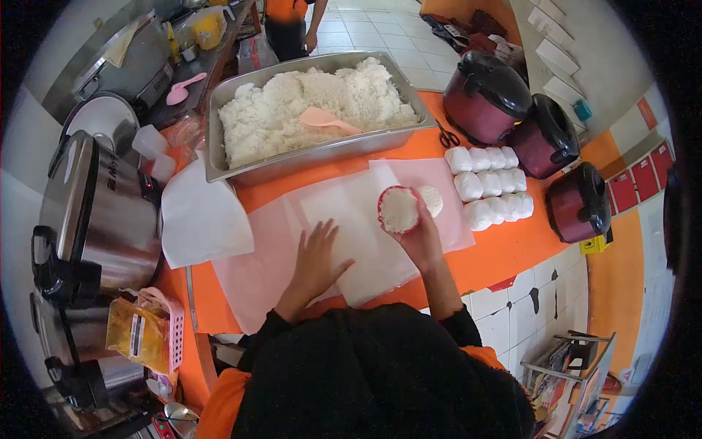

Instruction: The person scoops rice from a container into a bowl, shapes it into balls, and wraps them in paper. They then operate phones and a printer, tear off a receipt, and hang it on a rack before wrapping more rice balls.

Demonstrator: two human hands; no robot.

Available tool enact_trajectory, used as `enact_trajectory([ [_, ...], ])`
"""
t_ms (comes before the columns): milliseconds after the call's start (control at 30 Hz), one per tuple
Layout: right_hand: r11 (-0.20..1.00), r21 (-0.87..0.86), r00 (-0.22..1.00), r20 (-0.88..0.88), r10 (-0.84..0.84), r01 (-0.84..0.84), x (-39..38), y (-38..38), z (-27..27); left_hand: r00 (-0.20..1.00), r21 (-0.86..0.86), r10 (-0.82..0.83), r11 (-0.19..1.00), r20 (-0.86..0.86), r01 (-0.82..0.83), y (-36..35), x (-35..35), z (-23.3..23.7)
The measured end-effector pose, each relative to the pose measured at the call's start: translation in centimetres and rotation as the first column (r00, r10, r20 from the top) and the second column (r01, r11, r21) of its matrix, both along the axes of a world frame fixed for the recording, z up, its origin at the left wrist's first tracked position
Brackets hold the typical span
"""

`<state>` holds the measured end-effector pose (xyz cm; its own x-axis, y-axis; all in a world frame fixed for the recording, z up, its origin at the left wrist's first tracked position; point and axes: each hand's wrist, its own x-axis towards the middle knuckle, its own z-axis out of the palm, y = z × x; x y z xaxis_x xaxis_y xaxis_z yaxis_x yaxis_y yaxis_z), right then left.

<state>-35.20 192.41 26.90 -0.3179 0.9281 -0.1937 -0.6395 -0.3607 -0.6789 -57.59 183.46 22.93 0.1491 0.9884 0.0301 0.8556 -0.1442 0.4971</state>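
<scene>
My right hand [422, 241] holds a small red-rimmed bowl [399, 210] filled with white rice, its open side facing up. Just right of the bowl, a round mound of rice [431, 200] is partly hidden by my fingers. My left hand [316, 256] lies flat with its fingers spread on white paper sheets [365, 274]. Behind the sheets stands a large metal tray [314, 155] heaped with rice [274, 110], and a pink paddle [329, 121] rests on that rice. Several white wrapped packets [490, 183] sit in rows at the right.
Dark red rice cookers [486, 99] stand at the right, near black scissors [447, 137]. Large steel cookers [110, 219] line the left, with a pink basket [172, 329] nearer me. White paper [201, 212] lies left. Another person [287, 29] stands beyond the tray.
</scene>
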Motion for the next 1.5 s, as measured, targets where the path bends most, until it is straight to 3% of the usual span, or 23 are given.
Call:
enact_trajectory([
  [100, 0.994, 0.097, 0.895, 0.447, -0.001, -0.048, -2.3, 0.0, 0.6, 0.962, -0.029, 0.267, 0.963, -0.049, -0.269, -2.5, -1.8, -0.7],
  [133, 0.950, 0.296, 0.822, 0.562, -0.094, -0.094, -3.0, 0.2, -0.4, 0.928, -0.027, 0.362, 0.930, -0.088, -0.366, -3.5, -2.4, -1.4],
  [233, 0.604, 0.698, 0.541, 0.700, -0.466, -0.384, -4.8, 0.8, -2.3, 0.868, -0.081, 0.383, 0.900, -0.317, -0.427, -6.2, -4.3, -3.4],
  [333, 0.493, 0.641, 0.416, 0.763, -0.495, -0.588, -5.9, 0.6, -3.5, 0.901, -0.037, 0.318, 0.938, -0.296, -0.344, -7.9, -5.9, -2.9],
  [567, 0.588, 0.599, 0.471, 0.797, -0.377, -0.543, -6.2, 0.3, -3.8, 0.927, -0.040, 0.253, 0.961, -0.276, -0.275, -8.7, -7.5, -2.3],
  [633, 0.521, 0.598, 0.423, 0.801, -0.424, -0.610, -6.1, 0.4, -3.6, 0.928, -0.067, 0.259, 0.956, -0.268, -0.286, -8.5, -7.3, -1.9],
  [733, 0.481, 0.616, 0.389, 0.779, -0.492, -0.624, -5.9, 0.3, -3.4, 0.904, 0.193, 0.306, 0.947, -0.299, -0.257, -8.0, -6.9, -1.9],
  [767, 0.473, 0.628, 0.386, 0.767, -0.512, -0.618, -5.9, 0.3, -3.3, 0.917, 0.171, 0.394, 0.909, -0.062, -0.379, -7.9, -6.8, -1.8],
  [833, 0.418, 0.634, 0.404, 0.755, -0.517, -0.650, -5.8, 0.5, -2.9, 0.758, 0.040, 0.524, 0.812, 0.389, -0.582, -7.7, -6.8, -1.5],
  [900, 0.425, 0.684, 0.458, 0.721, -0.520, -0.594, -5.8, 1.3, -2.8, 0.272, -0.252, 0.576, 0.668, 0.771, -0.700, -6.9, -8.6, -2.7],
  [933, 0.454, 0.722, 0.498, 0.691, -0.524, -0.523, -5.8, 2.3, -2.6, -0.037, -0.415, 0.538, 0.603, 0.842, -0.682, -6.5, -9.4, -3.4],
  [967, 0.482, 0.753, 0.536, 0.658, -0.529, -0.449, -5.6, 2.9, -2.5, -0.179, -0.484, 0.507, 0.570, 0.843, -0.664, -5.9, -9.6, -2.3],
  [1033, 0.645, 0.689, 0.620, 0.674, -0.402, -0.330, -5.3, 3.2, -2.2, -0.441, -0.607, 0.417, 0.521, 0.795, -0.600, -4.6, -10.3, 1.1],
  [1133, 0.777, 0.600, 0.711, 0.630, -0.314, -0.189, -4.8, 4.0, -2.0, -0.503, -0.580, 0.294, 0.492, 0.813, -0.649, -3.6, -12.6, 1.1],
  [1200, 0.861, 0.500, 0.767, 0.589, -0.256, -0.096, -4.4, 3.8, -1.6, -0.519, -0.610, 0.324, 0.477, 0.791, -0.632, -3.4, -14.0, 0.1],
  [1333, 0.929, 0.366, 0.761, 0.617, -0.200, -0.053, -3.4, 3.3, -2.7, -0.526, -0.531, 0.198, 0.581, 0.827, -0.617, -2.9, -16.5, -2.6],
  [1433, 0.987, 0.156, 0.863, 0.495, -0.098, 0.023, -3.3, 2.2, -0.1, -0.565, -0.537, 0.144, 0.562, 0.813, -0.630, -2.8, -16.7, -3.5],
  [1500, 0.987, 0.161, 0.917, 0.395, -0.062, -0.003, -3.2, 2.4, -0.3, -0.569, -0.562, 0.179, 0.546, 0.802, -0.621, -3.3, -14.1, -0.2],
])
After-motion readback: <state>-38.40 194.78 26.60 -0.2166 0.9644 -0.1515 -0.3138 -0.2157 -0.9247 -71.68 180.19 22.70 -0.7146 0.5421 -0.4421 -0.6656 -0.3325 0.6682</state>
